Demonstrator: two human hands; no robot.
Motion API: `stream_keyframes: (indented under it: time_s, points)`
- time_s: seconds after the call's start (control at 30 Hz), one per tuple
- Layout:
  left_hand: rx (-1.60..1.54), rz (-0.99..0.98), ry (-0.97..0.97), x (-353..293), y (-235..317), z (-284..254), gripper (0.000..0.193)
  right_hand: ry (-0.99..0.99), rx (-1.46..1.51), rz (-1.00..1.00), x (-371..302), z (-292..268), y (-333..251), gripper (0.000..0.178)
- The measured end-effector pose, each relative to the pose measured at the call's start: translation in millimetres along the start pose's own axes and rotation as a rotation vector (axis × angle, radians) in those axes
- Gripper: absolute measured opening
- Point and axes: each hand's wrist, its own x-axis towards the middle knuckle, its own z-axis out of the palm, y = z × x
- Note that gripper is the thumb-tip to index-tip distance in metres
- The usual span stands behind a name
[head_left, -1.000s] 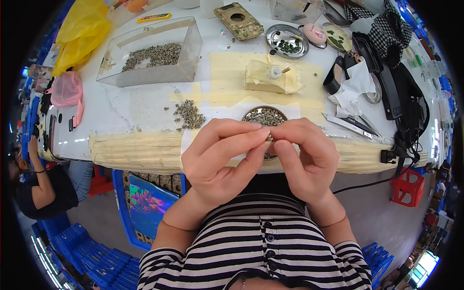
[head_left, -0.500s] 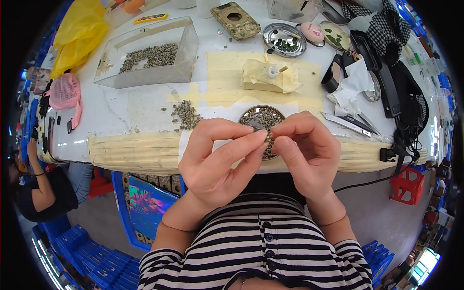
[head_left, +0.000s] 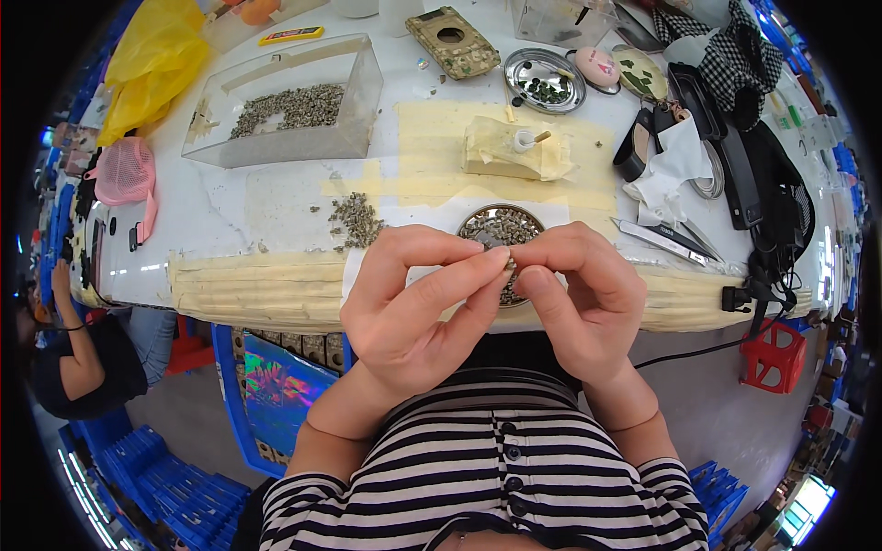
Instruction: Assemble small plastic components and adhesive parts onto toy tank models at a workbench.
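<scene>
At frame centre, the left hand (head_left: 418, 308) pinched a tiny grey-brown chip (head_left: 509, 264) in its fingertips; the right hand (head_left: 588, 303) held thumb and forefinger narrowly apart beside it, any grip unclear. Behind them sat a round dish (head_left: 502, 205) of chips; a loose chip pile (head_left: 356, 220) lay left.

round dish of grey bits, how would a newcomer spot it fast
On the white table, look just beyond the left hand and right hand. The round dish is partly hidden by them. Unlike the silver dish of green bits farther back, it holds grey bits.
</scene>
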Motion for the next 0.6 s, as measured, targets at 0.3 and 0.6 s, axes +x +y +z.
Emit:
stream_keyframes:
  time_s: [0.3,0.6]
  points:
    - [-0.003,0.028,-0.001,1.2,-2.4,1.0,0.032,-0.075,0.231,0.259,-0.9,-2.1,-5.3,0.010]
    - [0.000,0.045,0.014,0.7,-4.9,1.2,0.029,-0.021,0.178,0.206,-0.4,-0.7,-3.1,0.012]
